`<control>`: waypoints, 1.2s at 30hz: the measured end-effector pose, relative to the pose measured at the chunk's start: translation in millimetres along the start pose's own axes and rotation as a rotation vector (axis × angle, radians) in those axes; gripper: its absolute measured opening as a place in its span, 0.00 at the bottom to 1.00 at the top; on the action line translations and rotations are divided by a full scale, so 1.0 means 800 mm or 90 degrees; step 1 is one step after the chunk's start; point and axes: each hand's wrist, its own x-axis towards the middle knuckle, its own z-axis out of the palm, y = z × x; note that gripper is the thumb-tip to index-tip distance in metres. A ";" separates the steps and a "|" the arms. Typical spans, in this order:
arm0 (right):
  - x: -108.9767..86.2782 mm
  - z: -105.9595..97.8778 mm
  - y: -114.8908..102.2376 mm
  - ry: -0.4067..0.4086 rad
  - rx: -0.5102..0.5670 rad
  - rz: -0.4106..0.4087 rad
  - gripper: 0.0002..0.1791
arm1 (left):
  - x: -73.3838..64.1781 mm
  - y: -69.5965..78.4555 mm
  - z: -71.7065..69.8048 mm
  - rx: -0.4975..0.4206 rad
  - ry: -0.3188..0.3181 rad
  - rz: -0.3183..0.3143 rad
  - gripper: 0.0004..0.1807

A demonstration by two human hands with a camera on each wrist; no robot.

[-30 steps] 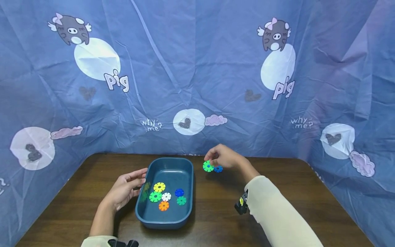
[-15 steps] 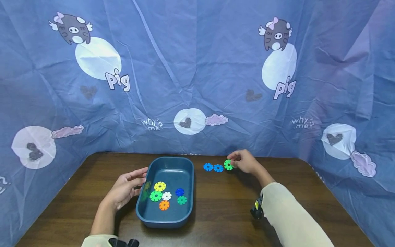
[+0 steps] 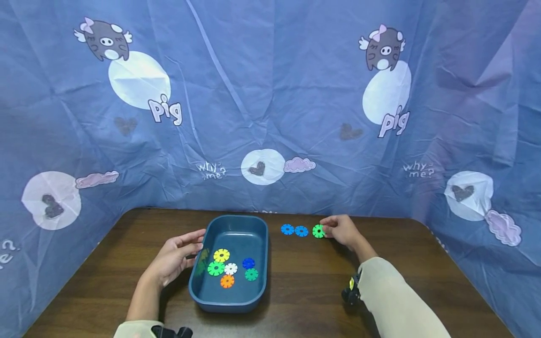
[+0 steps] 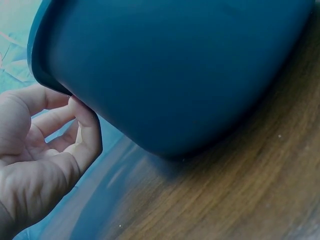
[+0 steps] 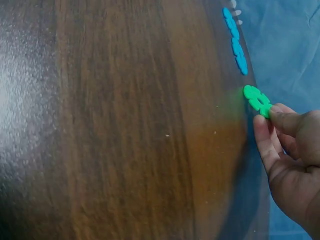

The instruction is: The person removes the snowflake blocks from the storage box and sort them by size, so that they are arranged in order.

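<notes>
My right hand (image 3: 344,231) pinches a bright green notched plastic snowflake disc (image 3: 319,231) between thumb and fingers. In the right wrist view the green disc (image 5: 257,101) is tilted close over the table's far edge. Two blue snowflake discs (image 3: 294,230) lie side by side just left of it. My left hand (image 3: 175,256) rests its fingertips against the left outer wall of a dark blue rectangular tray (image 3: 228,307). Its fingertips meet the tray just under the rim in the left wrist view, where the hand (image 4: 45,145) shows loosely bent fingers.
Inside the tray lie several discs: a yellow disc (image 3: 221,255), a green disc (image 3: 216,268), a white disc (image 3: 230,268), an orange disc (image 3: 227,281) and others. A brown wooden table (image 3: 313,291) is backed by a blue printed curtain (image 3: 270,94).
My right hand has carried the green disc rightward from over the left blue disc and lowered it slightly, right of both blue discs. My left hand stays at the tray.
</notes>
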 end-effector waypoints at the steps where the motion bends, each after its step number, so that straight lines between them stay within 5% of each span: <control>1: -0.001 0.001 0.001 0.003 0.008 0.008 0.12 | 0.000 0.000 0.000 0.000 -0.001 0.000 0.33; 10: 0.001 0.009 0.012 0.013 0.072 0.006 0.13 | -0.001 -0.001 -0.001 -0.001 0.009 -0.010 0.32; 26: 0.000 0.008 0.003 -0.008 0.024 0.036 0.18 | -0.001 0.000 -0.001 0.001 0.001 0.001 0.32; 36: 0.011 0.007 -0.016 -0.017 0.059 0.012 0.16 | -0.001 0.001 -0.001 0.006 -0.004 0.003 0.32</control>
